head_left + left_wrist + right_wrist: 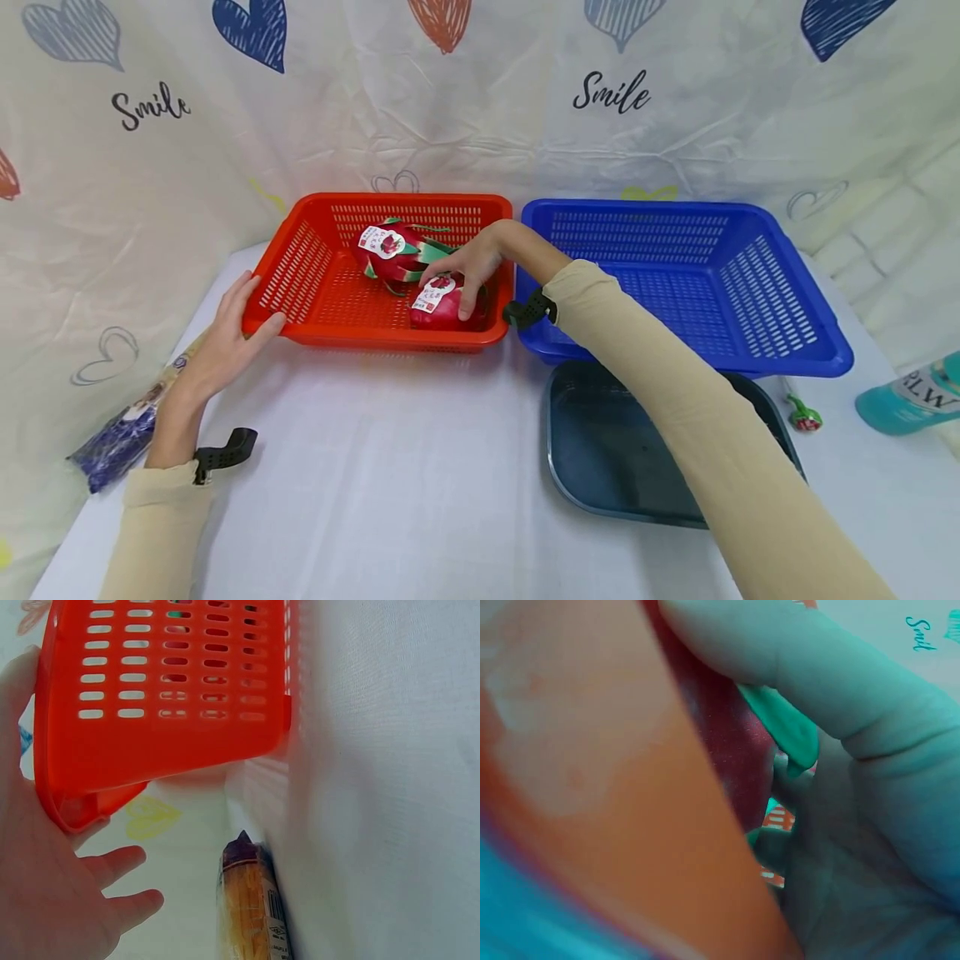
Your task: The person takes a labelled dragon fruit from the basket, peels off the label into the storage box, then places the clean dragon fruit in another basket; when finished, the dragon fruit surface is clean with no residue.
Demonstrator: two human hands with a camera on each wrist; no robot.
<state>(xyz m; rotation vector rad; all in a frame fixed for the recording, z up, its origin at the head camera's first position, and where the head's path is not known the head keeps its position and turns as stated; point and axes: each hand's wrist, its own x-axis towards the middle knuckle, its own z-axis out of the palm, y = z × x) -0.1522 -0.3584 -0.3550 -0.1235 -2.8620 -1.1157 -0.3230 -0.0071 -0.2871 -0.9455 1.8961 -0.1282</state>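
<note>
Head view: we locate the near dragon fruit (433, 312) inside the red basket (360, 337), at its near right end, label facing up. The right hand (471, 262) grasps it, thumb on the right side and fingers toward the left. The far dragon fruit (390, 257) lies just beyond, to the left, also labelled.

Right wrist view: we see red skin and a green scale between thumb and fingers, details the hand covers from the head view; a blurred orange surface fills the left foreground.

Left wrist view: we read the slotted outer wall of the red basket and, on the packet (251, 911), a barcode and yellowish contents; from the head, the left hand (225, 337) partly covers this packet.

Pose: the right forearm enters from near right, crosses the dark tray (615, 467) and the blue basket (660, 296), and the hand bends down at the wrist. The left forearm enters from near left; its hand rests against the near left corner of the red basket, fingers extended and spread. We cannot tell how firmly it presses.

Far right of the tray lies a teal bottle (911, 400).
</note>
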